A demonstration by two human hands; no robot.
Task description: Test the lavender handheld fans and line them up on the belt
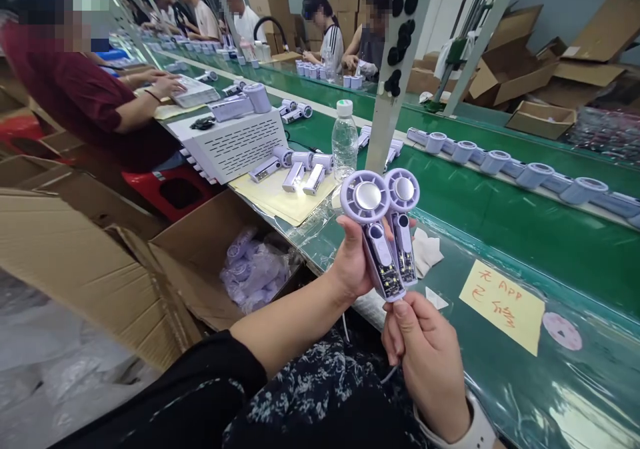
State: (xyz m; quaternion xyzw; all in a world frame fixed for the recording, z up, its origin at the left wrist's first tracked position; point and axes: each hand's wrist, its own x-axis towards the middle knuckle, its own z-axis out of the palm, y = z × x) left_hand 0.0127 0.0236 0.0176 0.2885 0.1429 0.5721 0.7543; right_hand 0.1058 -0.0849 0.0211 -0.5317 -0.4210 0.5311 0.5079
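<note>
I see, from my remote seat, two lavender handheld fans in the left hand (353,262), heads up, handles leaning. The front fan (367,196) partly overlaps the rear fan (402,192); both have spoked round heads, silvery centres and dark circuitry showing in the handles.

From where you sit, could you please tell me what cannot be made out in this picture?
In the head view:
- Cable: upper end hidden by the right hand.
- Rear fan: left side partly hidden by the front fan.
- Carton: bottom covered by the bagged parts.
- White wristband: cut off by the bottom edge.
</note>
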